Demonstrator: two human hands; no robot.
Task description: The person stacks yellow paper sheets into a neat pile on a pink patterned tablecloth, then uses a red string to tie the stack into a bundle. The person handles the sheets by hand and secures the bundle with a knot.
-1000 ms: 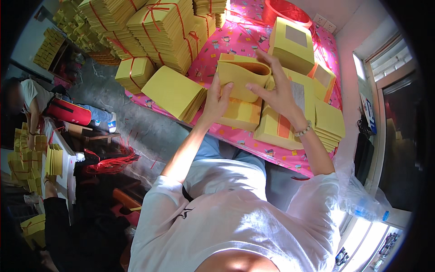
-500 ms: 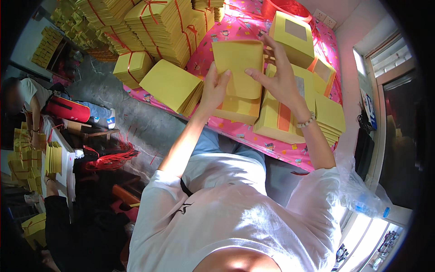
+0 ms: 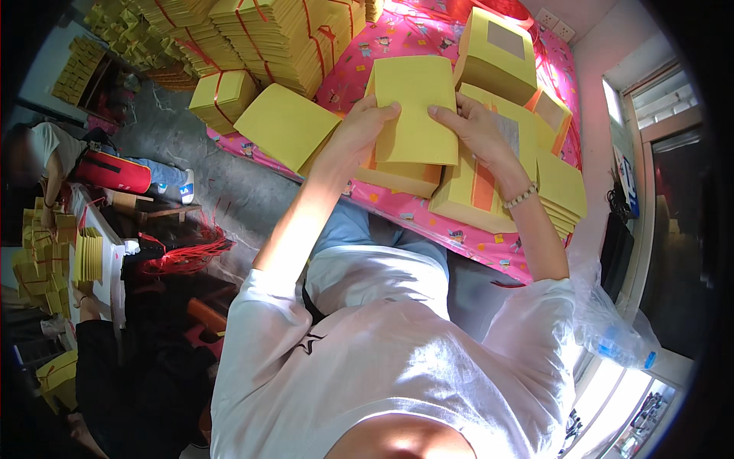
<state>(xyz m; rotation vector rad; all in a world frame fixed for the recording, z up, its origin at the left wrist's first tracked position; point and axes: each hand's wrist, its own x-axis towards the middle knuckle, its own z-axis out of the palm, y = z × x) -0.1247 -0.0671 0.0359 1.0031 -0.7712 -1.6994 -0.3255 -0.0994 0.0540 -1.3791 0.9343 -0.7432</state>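
Note:
A folded yellow paper sheet (image 3: 417,107) is held up over the table by both hands. My left hand (image 3: 367,126) is closed on its left edge, thumb lying on the front. At the right edge my right hand (image 3: 482,134), with a beaded bracelet at the wrist, grips it the same way. The fingers behind the sheet are hidden. Below it shows a yellow paper stack (image 3: 405,180). Close by my right hand stands another yellow stack (image 3: 466,203) with an orange strip and a grey patch. A fanned yellow pile (image 3: 283,126) lies left of my left hand.
Bundles tied with red string (image 3: 267,38) rise at the table's far left. A red basin (image 3: 489,11) sits at the back on the pink tablecloth (image 3: 489,249). At far left, a person (image 3: 57,157) handles yellow bundles; another person's dark-sleeved arm (image 3: 95,359) is nearer.
The sheet has come slightly nearer upright and moved right. My right hand, whose fingers were spread beside it, has closed on its right edge. My left hand still holds the left edge.

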